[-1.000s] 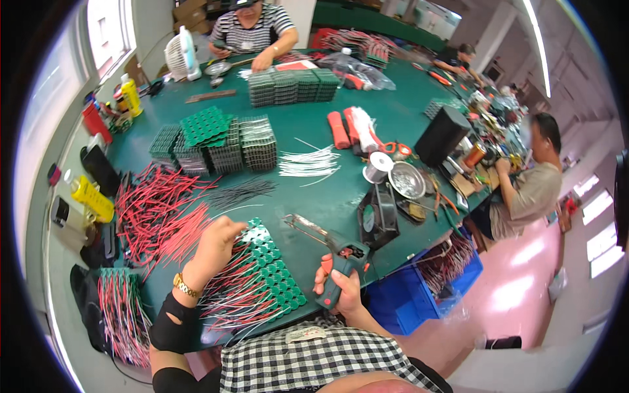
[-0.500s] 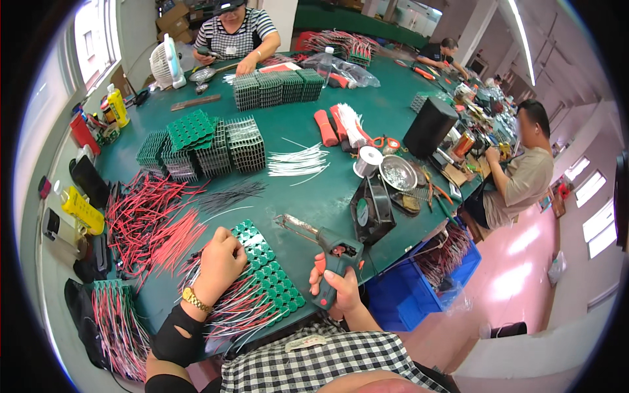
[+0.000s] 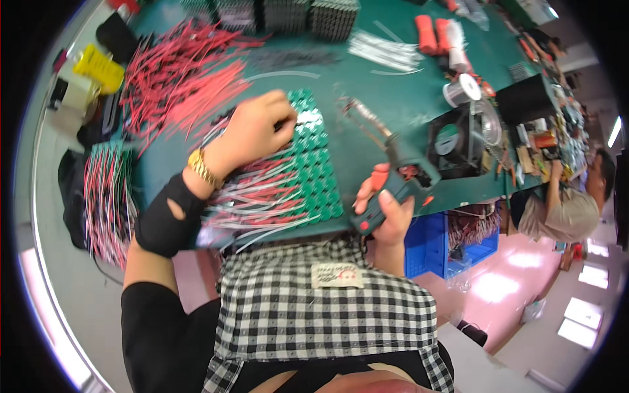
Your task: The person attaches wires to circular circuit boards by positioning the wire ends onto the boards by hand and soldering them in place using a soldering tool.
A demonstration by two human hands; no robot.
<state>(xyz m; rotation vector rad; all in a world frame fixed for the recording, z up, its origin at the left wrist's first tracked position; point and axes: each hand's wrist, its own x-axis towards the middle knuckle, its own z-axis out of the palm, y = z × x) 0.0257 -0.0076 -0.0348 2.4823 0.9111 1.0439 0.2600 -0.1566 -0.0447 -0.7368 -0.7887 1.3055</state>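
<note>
Over the green panel's left edge [image 3: 319, 173], your left hand [image 3: 259, 131] curls, can't tell if pinching; panel's right, your right hand [image 3: 393, 223] grips the soldering gun [image 3: 414, 165]. Likely soldering wires [image 3: 262, 196]; next needs gun on panel.

My gun [image 3: 409, 164] is dark green, with a red dot on its end — I hold it slanted, its long metal tip pointing ahead and left. Beside it, the green board [image 3: 318, 170] lies flat — red and white wires [image 3: 262, 196] spread off its left.
</note>
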